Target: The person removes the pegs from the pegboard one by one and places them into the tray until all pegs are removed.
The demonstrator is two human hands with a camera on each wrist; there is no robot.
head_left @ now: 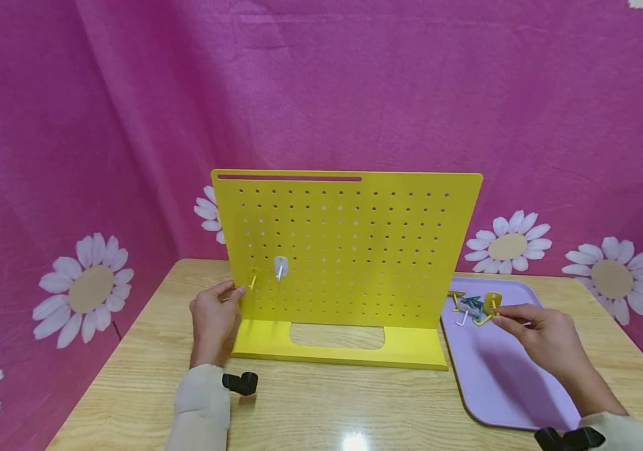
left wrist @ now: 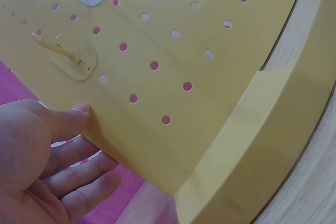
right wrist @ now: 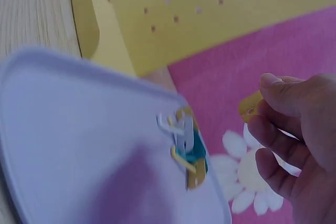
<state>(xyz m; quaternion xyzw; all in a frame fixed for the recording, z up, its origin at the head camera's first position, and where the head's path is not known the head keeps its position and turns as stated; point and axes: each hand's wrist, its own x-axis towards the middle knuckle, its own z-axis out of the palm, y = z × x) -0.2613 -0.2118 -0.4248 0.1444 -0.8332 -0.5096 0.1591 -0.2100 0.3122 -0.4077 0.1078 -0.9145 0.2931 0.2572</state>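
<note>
Pegboard (head_left: pixel 350 250), yellow, stands upright at the table's (head_left: pixel 321 407) centre on its own folded base. Two hooks are already seated at the board's 8 o'clock corner: a yellow hook (head_left: pixel 252 279) and, just to its right, a white hook (head_left: pixel 280 268).

Left hand (head_left: pixel 214 322) is at the board's left edge, thumb on the front face and fingers curled round behind the edge, so it grips the panel near the yellow hook; the left wrist view confirms the thumb (left wrist: pixel 71 116) on the sheet.

Right hand (head_left: pixel 547 341) hovers over the lilac tray (head_left: pixel 502 388), at 3 o'clock of the board. Thumb and forefinger pinch a yellow peg hook (head_left: pixel 492 305) by its flat backplate, lifted clear of the pile. Remaining loose hooks (head_left: pixel 468 308), white, teal and yellow, lie bunched at the tray's 11 o'clock corner.

Handling judgement: the hook looks like small moulded plastic, light, stiff, smooth enough to slip or twist in a fingertip pinch. Best held by the backplate edges, leaving the rear side free. The board appears thin and rigid but liable to tip or slide if pushed unsupported.
</note>
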